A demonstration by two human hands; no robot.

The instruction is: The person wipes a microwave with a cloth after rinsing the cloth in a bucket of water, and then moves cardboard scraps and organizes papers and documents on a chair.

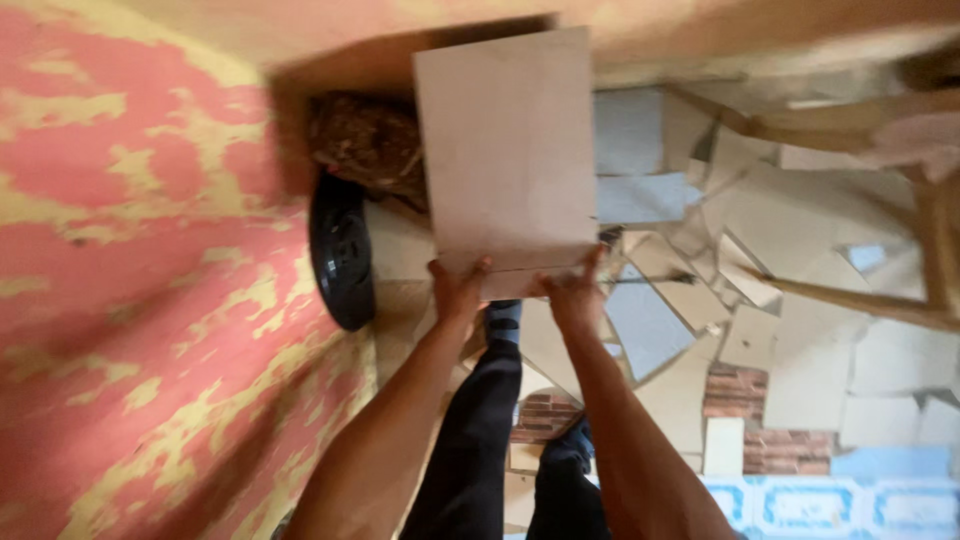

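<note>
Both hands grip the big pale tile [505,150] by its lower edge, centre frame: left hand [458,290] and right hand [572,292] closed round it, spread apart to steady it.

one held tile [505,150], perhaps twenty loose.

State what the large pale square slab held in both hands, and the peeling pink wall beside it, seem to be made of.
Large pale square slab: probably ceramic tile, matt beige, judging by its flat face and straight edges. Peeling pink wall: seemingly painted plaster, with pink paint flaking off over yellow patches.
</note>
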